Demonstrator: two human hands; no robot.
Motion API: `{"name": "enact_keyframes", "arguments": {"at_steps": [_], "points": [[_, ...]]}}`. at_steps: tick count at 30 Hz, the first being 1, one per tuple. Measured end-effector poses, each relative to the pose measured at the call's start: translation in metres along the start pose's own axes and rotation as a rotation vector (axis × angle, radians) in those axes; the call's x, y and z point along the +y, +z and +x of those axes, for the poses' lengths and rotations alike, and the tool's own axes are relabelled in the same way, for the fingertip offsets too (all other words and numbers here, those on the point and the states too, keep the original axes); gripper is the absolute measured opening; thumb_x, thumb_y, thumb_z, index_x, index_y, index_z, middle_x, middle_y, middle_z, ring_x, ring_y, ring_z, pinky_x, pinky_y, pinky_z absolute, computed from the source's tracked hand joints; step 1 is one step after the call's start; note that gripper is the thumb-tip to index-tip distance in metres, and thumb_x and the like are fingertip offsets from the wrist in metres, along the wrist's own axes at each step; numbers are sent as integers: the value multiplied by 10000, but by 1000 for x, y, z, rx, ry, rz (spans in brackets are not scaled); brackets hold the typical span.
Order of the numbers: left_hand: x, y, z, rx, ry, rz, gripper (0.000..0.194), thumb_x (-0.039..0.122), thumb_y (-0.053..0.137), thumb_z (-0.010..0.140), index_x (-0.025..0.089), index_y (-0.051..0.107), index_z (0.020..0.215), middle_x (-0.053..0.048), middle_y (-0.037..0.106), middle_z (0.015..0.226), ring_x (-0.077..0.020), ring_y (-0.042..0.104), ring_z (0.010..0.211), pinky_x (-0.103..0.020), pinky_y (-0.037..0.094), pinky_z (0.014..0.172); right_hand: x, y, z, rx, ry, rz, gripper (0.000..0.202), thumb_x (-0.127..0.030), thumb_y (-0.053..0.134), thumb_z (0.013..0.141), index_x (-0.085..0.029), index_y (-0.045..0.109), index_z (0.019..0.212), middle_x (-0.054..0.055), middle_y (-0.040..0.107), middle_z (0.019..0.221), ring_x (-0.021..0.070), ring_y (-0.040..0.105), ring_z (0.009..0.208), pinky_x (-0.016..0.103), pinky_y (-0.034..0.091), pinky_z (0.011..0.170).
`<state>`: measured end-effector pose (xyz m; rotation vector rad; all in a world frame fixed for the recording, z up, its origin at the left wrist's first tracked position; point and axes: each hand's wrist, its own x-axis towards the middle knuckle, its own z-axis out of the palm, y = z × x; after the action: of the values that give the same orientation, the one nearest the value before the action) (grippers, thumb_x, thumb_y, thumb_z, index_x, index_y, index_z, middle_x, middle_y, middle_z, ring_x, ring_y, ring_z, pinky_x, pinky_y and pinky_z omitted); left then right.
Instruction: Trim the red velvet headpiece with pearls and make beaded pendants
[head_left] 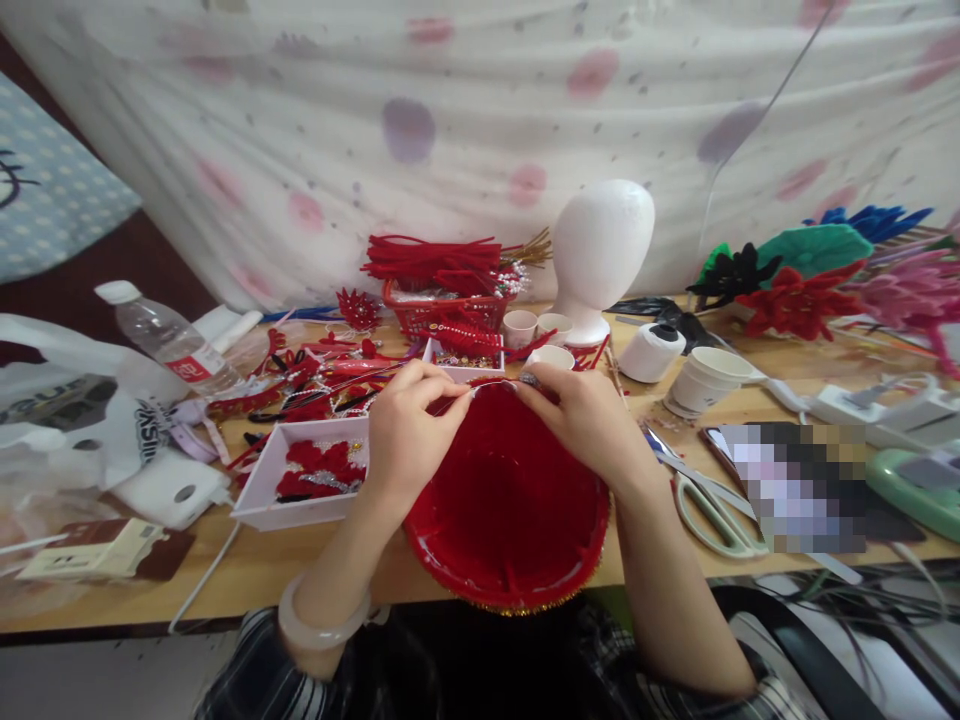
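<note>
A deep red bowl-shaped piece (510,500), perhaps a hat, tilts with its hollow inside facing me and gold glittery trim along its near rim. At its far rim, my left hand (420,425) has thumb and forefinger pinched together. My right hand (576,422) pinches at the same rim, a short way to the right. Between the fingertips runs a thin pale strand (495,384), which looks like thread or fine wire. Something silvery shows by the right forefinger, too small to name. Left of the red piece, a white box (259,500) holds red flower-like pieces.
Behind stand a red basket (405,315) of red stems, paper cups (697,385), a thread cone (651,353) and a white foam head (604,245). Scissors (720,510) and a phone (795,490) lie right. A plastic bottle (169,340) and bags (45,390) crowd the left.
</note>
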<state>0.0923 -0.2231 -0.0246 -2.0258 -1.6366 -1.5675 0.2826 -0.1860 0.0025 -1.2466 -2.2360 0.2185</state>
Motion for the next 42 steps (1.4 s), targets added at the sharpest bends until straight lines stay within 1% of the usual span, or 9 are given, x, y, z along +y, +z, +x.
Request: {"name": "enact_keyframes", "arguments": {"at_steps": [5, 11, 17, 21, 24, 28, 32, 39, 42], "points": [[1, 1, 2, -5, -8, 13, 49, 187, 742, 797, 206, 762, 757, -12, 695, 798, -149, 643, 713, -303, 524, 687, 1, 0, -1, 3, 6, -1, 312, -260, 571, 969, -203, 469, 680, -20, 498, 607, 146, 461, 576, 264, 272, 577], [-1, 3, 8, -32, -55, -15, 127, 144, 748, 771, 196, 719, 658, 3, 696, 729, -139, 641, 666, -274, 507, 631, 3, 0, -1, -9, 19, 6, 294, -268, 555, 976, -200, 498, 696, -18, 515, 603, 155, 497, 581, 263, 277, 577], [-1, 0, 19, -87, -36, 19, 150, 161, 772, 751, 200, 699, 625, 5, 708, 667, -148, 639, 610, -283, 500, 616, 6, 0, -2, -1, 27, 40, 287, -275, 541, 978, -198, 529, 702, -4, 554, 631, 168, 527, 607, 265, 291, 585], [-5, -4, 26, -160, 3, 25, 43, 168, 766, 760, 204, 746, 770, -9, 766, 734, -160, 686, 619, -279, 531, 614, 7, -1, -3, -4, 22, 59, 280, -255, 543, 975, -200, 528, 700, -8, 556, 623, 169, 526, 604, 266, 285, 581], [-8, -6, 33, -259, 62, 28, 145, 161, 725, 796, 221, 776, 919, -26, 800, 830, -176, 717, 661, -292, 551, 635, 7, -1, -2, 3, 15, 70, 275, -250, 540, 975, -200, 534, 705, -6, 564, 625, 171, 529, 606, 267, 283, 582], [-7, -11, 47, -460, 195, 49, 189, 128, 694, 803, 260, 802, 884, -22, 805, 848, -204, 732, 762, -323, 543, 717, 8, 0, -2, 1, 24, 72, 284, -250, 543, 972, -199, 524, 693, -10, 545, 610, 167, 515, 598, 266, 280, 581], [-5, -14, 63, -593, 254, 70, 283, 56, 674, 767, 256, 806, 917, -16, 783, 784, -187, 706, 704, -301, 519, 687, 9, 1, -3, 26, 53, 71, 285, -245, 546, 963, -198, 523, 682, -11, 533, 610, 165, 499, 597, 266, 282, 583], [-4, -18, 78, -751, 287, 80, 454, -32, 615, 632, 255, 801, 931, 10, 763, 753, -160, 688, 654, -249, 503, 612, 10, 3, -2, 50, 67, 91, 289, -246, 544, 941, -197, 545, 655, -3, 549, 594, 167, 495, 583, 268, 293, 577], [-2, -15, 76, -757, 302, 122, 461, -33, 603, 619, 240, 786, 941, -4, 773, 806, -178, 699, 696, -271, 517, 644, 11, 4, -1, 56, 74, 92, 273, -240, 548, 929, -196, 562, 660, 1, 558, 597, 170, 499, 582, 269, 300, 580]]}}
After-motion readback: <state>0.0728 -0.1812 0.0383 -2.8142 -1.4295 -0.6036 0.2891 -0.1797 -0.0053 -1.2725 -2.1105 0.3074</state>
